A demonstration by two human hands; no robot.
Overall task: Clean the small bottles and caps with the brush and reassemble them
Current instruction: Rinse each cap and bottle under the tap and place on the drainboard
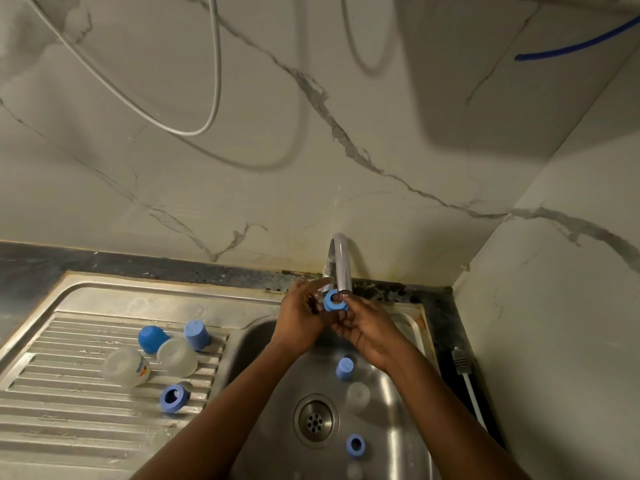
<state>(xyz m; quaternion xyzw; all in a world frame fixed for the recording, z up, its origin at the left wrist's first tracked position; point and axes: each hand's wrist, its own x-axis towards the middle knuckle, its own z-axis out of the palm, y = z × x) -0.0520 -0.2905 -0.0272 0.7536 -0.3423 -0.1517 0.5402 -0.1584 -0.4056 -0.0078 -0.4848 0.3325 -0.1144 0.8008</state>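
Observation:
Under the tap spout (pixel 341 263), both my hands hold one blue ring cap (pixel 334 301). My left hand (pixel 304 315) grips it from the left, and my right hand (pixel 363 323) holds it from below and the right, one fingertip at the ring's hole. On the drainboard lie two clear small bottles (pixel 126 367) (pixel 177 356), two blue caps (pixel 152 338) (pixel 196 335) and a blue ring (pixel 173 398). In the sink basin a blue cap (pixel 344 368), a clear piece (pixel 358 393) and another blue ring (pixel 355 445) lie near the drain (pixel 316 425). No brush is in view.
The steel sink (pixel 263 341) has a ribbed drainboard (pixel 69 410) on its left. A marble wall stands behind and to the right. A white cable with a grey plug (pixel 462 365) lies along the dark counter at the sink's right edge.

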